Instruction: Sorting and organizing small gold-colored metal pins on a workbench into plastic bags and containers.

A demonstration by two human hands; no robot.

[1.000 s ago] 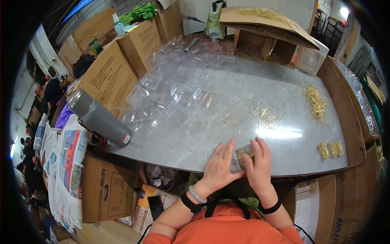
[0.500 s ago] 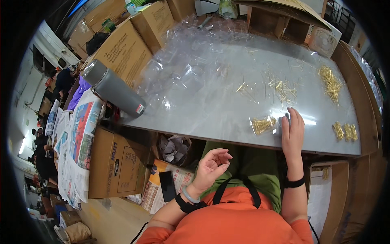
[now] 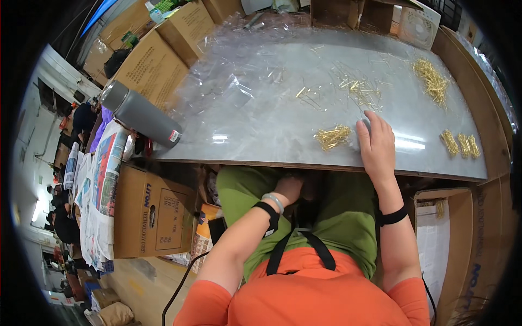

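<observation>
My right hand rests on the grey tabletop near its front edge, fingers stretched forward and thumb apart from them. Just left of it lies a small heap of thin gold-coloured pins. Beyond the fingertips, more of these pins are loosely scattered. My left hand is low over my lap, at the table's front edge; its fingers are hidden, so I cannot see whether it holds anything. A larger pin pile sits at the far right, with three small pin bundles nearer.
Clear plastic bags spread over the back left. A grey bottle leans at the left edge beside cardboard boxes. Wooden boards border the right side, and a white fan stands at the back. An open carton is below right.
My left hand has gone from in front of the table down and forward to its edge over my lap. My right hand stays beside the small heap. The whole view has shifted slightly.
</observation>
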